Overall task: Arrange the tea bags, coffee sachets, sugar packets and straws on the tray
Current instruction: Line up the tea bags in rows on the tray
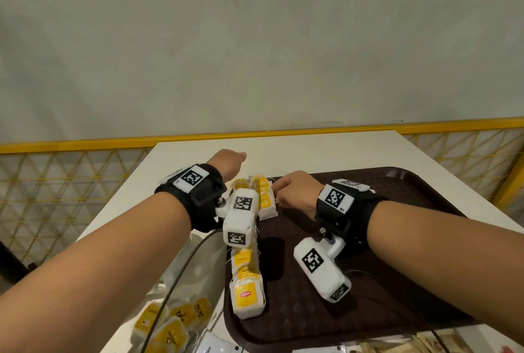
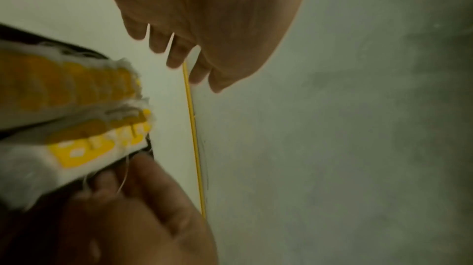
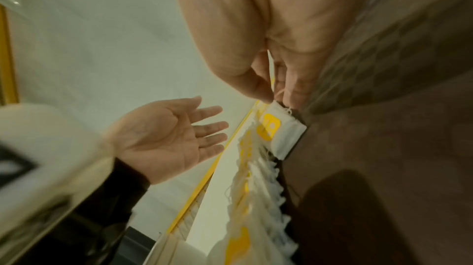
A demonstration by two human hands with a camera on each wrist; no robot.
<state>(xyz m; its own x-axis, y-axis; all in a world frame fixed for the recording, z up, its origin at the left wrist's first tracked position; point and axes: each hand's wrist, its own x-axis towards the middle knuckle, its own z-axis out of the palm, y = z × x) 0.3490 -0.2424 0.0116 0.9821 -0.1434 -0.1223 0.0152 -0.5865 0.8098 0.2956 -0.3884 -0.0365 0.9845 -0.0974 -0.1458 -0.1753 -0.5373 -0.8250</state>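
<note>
A dark brown tray [image 1: 397,267] lies on the white table [image 1: 312,151]. Along its left edge runs a row of white tea bags with yellow tags [image 1: 246,293]. My right hand [image 1: 279,188] is at the far end of that row. In the right wrist view its thumb and finger [image 3: 277,97] pinch the top corner of the last tea bag [image 3: 281,129], which stands on the tray. My left hand [image 1: 232,158] hovers over the table just beyond the tray's far left corner. Its palm [image 3: 174,134] faces up with the fingers straight and holds nothing.
A clear plastic bag with more tea bags [image 1: 167,321] lies at the table's near left, beside the tray. A yellow mesh fence [image 1: 85,143] runs behind the table. Cables trail from both wrist cameras across the tray and table.
</note>
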